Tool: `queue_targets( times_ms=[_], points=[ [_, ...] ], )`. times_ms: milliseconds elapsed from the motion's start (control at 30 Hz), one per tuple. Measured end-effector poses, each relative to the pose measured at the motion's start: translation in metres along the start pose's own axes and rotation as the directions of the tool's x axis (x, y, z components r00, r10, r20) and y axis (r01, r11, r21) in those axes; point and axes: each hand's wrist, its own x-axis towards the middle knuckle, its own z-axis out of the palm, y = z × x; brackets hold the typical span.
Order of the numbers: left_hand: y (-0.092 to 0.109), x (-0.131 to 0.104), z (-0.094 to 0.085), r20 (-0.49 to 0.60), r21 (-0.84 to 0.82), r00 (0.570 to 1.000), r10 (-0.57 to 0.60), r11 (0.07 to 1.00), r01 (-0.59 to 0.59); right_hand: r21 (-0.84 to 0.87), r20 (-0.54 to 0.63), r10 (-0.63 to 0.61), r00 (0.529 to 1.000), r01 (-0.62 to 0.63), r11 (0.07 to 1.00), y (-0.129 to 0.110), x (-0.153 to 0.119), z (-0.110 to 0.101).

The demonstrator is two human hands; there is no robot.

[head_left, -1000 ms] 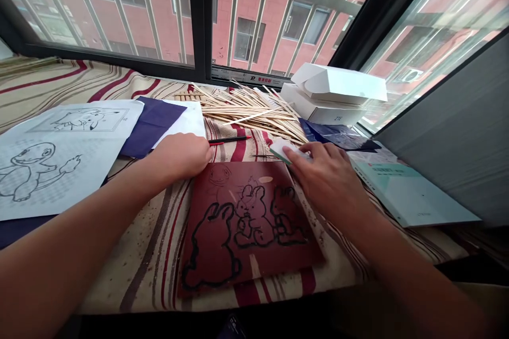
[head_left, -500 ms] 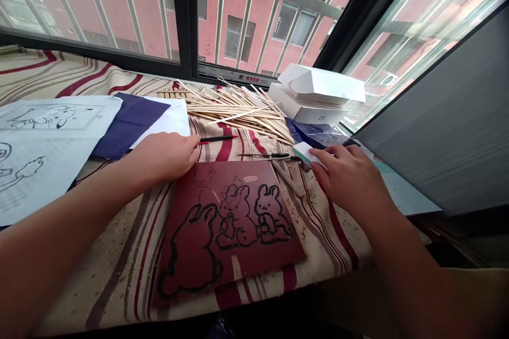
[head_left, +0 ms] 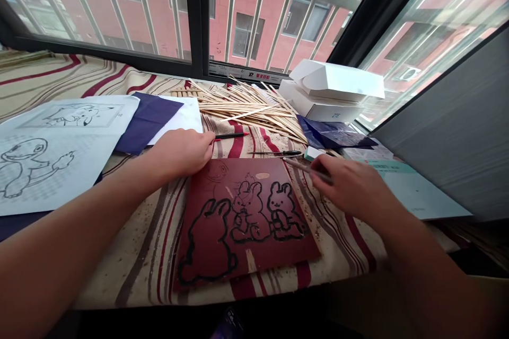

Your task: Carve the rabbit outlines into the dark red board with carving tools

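A dark red board [head_left: 250,259] lies on the striped cloth, with black-outlined bunny figures and a few pale scraped patches on it. My left hand [head_left: 186,151] is closed at the board's upper left corner, its fingertips partly hidden. Just beyond those fingers lies a black pen [head_left: 233,135] with a red tip. Right of the board, my right hand [head_left: 350,180] pinches a slim grey stick-shaped tool [head_left: 304,166], which slants over the board's upper right corner. A white and green eraser-like block [head_left: 313,153] sits just beyond that hand. Near it lies a thin dark pointed tool [head_left: 292,153].
Printed drawing sheets [head_left: 59,159] and dark blue paper [head_left: 149,124] lie at the left. Thin wooden sticks [head_left: 254,108] are heaped by the window. White boxes [head_left: 332,90], blue film [head_left: 334,133] and a pale green packet [head_left: 421,190] stand or lie at the right.
My right hand has let go of the white block, which now rests on the cloth, and has picked up the grey tool. My left hand stays at the board's corner. The view has shifted slightly.
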Motion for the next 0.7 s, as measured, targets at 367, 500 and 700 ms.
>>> queue_targets(
  times_ms=[367, 500, 700],
  points=[
    [0.001, 0.002, 0.002, -0.018, 0.004, 1.0, 0.017, 1.0, -0.017, 0.946, -0.299, 0.034, 0.954, 0.301, -0.123, -0.067, 0.058, -0.051],
    [-0.003, 0.007, 0.012, -0.084, -0.025, 0.996, 0.039, 0.999, -0.041, 0.864, -0.2, -0.061, 0.978, 0.147, -0.481, -0.132, 0.095, -0.037],
    [-0.011, 0.013, 0.02, -0.105, -0.001, 0.987, 0.123, 0.992, -0.124, 0.836, -0.073, -0.253, 0.965, -0.079, -0.543, -0.172, 0.103, -0.002]
  ],
)
